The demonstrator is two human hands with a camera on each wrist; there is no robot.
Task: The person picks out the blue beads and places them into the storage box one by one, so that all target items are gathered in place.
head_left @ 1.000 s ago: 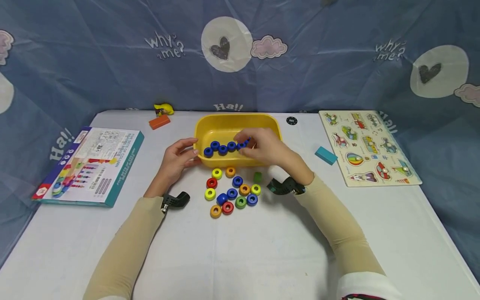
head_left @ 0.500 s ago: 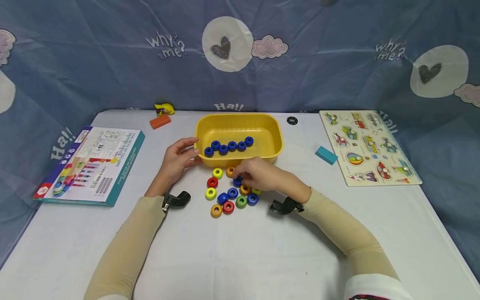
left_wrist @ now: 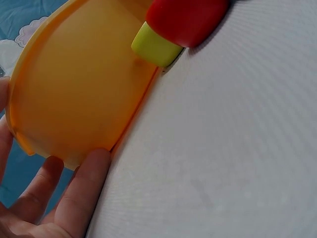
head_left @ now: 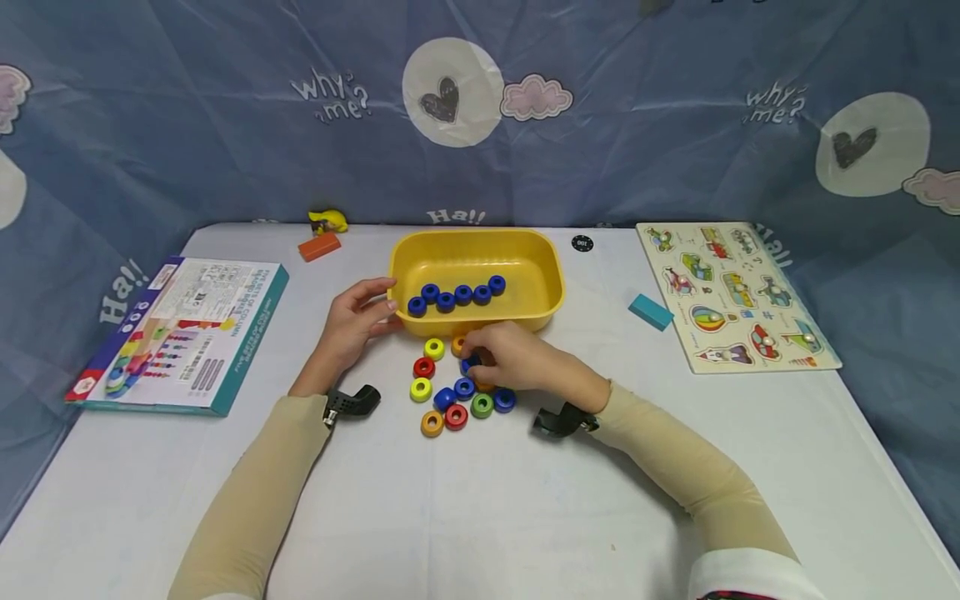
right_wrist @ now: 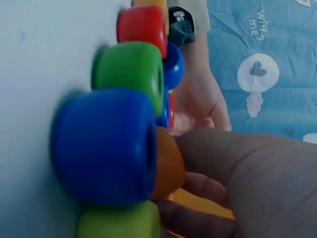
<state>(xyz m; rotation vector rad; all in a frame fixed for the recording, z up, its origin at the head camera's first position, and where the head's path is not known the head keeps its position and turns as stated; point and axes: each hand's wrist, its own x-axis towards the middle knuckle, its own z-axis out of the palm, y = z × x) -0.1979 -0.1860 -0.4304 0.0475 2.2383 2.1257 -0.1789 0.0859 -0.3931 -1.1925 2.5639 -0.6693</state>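
A yellow plastic tub [head_left: 525, 308] stands at the back middle, with several blue ring beads [head_left: 463, 293] in a crooked row inside. My left hand [head_left: 352, 321] rests against its left end. In the left wrist view, spread fingers [left_wrist: 81, 198] touch the outer wall [left_wrist: 84, 89]. My right hand [head_left: 517, 358] reaches into loose beads in front of the tub. Its thumb and finger pinch a blue bead [head_left: 470, 365], partly covered by the hand. The right wrist view shows an orange bead [right_wrist: 168, 163] beside the thumb, behind a nearer blue bead [right_wrist: 104, 146].
Loose red [head_left: 456, 417], yellow [head_left: 421, 389] and green [head_left: 482, 406] beads lie near the right hand. A boxed toy [head_left: 187, 333] lies left, a picture puzzle board [head_left: 742, 296] right. Blue [head_left: 651, 312] and orange [head_left: 319, 247] blocks flank the tub.
My right hand has come out of the tub and down to the loose beads, leaving a blue bead at the row's right end. The left hand stays at the tub.
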